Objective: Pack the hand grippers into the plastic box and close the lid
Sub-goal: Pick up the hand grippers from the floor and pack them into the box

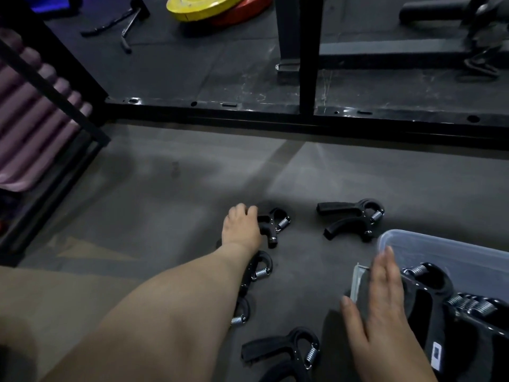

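Observation:
Several black hand grippers with steel springs lie on the grey floor. My left hand (242,227) reaches forward and closes its fingers on the handles of one hand gripper (275,224). Another hand gripper (352,219) lies free to its right. Two more hand grippers (257,268) are partly hidden under my left forearm, and one (283,351) lies near the bottom. The clear plastic box (451,252) stands at the lower right with several hand grippers (432,288) inside. My right hand (382,304) hovers flat, fingers apart, at the box's left edge, holding nothing.
A black steel rack frame (303,117) runs across the floor ahead, with an upright post (309,51). Yellow and red weight plates (209,6) lie beyond it. At the left stands a rack with purple rolled mats (33,106).

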`<action>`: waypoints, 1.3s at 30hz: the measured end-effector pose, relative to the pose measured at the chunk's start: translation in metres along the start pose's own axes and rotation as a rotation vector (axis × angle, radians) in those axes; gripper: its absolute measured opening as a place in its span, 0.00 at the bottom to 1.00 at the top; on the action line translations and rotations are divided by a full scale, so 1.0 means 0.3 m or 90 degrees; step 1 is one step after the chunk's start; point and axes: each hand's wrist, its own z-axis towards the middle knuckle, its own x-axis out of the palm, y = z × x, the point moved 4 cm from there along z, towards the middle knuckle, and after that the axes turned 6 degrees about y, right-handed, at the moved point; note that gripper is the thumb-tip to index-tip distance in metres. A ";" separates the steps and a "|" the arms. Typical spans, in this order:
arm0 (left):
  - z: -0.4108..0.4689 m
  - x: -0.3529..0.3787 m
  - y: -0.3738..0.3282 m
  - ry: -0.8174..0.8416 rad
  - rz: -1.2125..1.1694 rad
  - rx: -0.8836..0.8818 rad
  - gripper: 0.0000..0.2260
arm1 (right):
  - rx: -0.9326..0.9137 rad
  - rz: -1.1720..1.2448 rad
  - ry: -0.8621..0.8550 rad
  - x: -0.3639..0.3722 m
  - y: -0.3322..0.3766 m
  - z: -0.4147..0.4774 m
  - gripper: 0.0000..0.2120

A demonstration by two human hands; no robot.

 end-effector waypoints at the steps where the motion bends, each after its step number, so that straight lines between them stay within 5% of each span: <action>1: 0.010 0.009 0.005 0.004 -0.013 -0.012 0.19 | 0.010 0.006 0.008 -0.003 0.004 -0.003 0.40; 7: -0.004 0.028 -0.006 0.068 -0.056 0.003 0.26 | 0.032 0.012 0.038 -0.018 0.021 -0.010 0.43; 17: -0.054 -0.014 -0.052 0.021 0.280 0.108 0.20 | 0.013 -0.001 0.073 -0.024 0.027 -0.017 0.42; 20: -0.054 -0.067 -0.050 0.030 0.161 0.080 0.14 | 0.014 -0.001 0.078 -0.025 0.026 -0.016 0.41; 31: -0.276 -0.226 -0.185 0.131 -0.766 -0.136 0.12 | 0.030 0.029 0.112 -0.049 0.035 -0.025 0.38; 39: -0.594 -0.305 -0.327 0.141 -0.818 -0.050 0.15 | 0.048 0.140 0.205 -0.113 0.022 -0.034 0.29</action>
